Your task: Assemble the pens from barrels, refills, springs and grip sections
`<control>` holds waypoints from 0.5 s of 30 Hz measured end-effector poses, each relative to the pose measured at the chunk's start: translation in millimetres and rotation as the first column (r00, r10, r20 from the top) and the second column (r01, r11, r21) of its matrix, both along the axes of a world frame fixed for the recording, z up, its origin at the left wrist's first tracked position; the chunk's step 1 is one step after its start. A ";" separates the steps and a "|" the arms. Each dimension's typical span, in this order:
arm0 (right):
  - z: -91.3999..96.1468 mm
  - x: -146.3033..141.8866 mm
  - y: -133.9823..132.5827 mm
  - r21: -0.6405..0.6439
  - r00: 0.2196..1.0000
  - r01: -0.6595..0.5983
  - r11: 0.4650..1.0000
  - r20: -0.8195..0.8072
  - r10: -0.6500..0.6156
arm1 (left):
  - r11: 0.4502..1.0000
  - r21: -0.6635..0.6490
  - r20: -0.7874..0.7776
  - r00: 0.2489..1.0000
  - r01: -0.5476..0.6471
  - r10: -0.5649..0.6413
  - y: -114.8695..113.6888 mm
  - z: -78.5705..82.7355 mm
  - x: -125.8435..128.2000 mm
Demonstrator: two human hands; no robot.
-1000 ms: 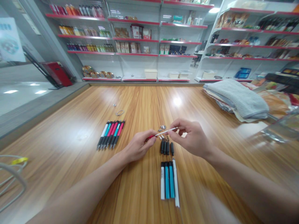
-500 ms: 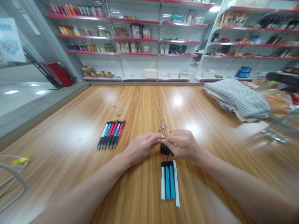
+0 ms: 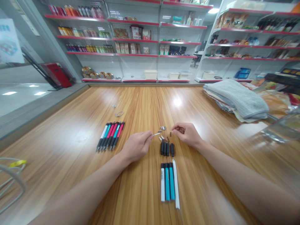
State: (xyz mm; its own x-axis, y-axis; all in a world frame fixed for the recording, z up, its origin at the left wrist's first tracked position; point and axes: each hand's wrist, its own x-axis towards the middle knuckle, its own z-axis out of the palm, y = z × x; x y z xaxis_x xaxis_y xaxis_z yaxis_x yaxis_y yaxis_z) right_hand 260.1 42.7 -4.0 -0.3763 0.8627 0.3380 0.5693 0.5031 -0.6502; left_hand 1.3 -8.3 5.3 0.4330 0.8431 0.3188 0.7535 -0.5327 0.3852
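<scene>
In my left hand, thumb and fingers pinch a thin white pen refill whose end sticks out to the right. My right hand hovers over the table with curled fingers slightly apart, close to a small dark spring. Between the hands lie silvery pen tips and small white pieces. Several black pen grips form a row below them. Nearer me are one white and two blue pen barrels, with white refills alongside.
Several assembled pens lie side by side at left, below a cable loop. Folded cloth and a clear container occupy the right. A grey cable lies at the left edge. Stocked shelves stand beyond the table.
My hands, together over the black grips before, have parted. The left drew back left with the refill; the right moved slightly right and away from me, uncovering the grips and small pieces.
</scene>
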 end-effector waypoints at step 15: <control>3.7 -18.8 -11.9 0.256 0.992 -0.117 0.960 0.076 0.100 | 0.998 0.059 -0.168 0.986 0.000 0.010 -0.9 -1.1 2.2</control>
State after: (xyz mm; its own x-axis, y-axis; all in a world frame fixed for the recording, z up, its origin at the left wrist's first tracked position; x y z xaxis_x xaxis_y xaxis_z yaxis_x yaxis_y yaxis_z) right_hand 241.3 30.9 -0.3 -0.4898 0.7014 0.5178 0.5369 0.7106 -0.4547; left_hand 3.4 -9.2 4.2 0.4804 0.8273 0.2912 0.8077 -0.5467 0.2209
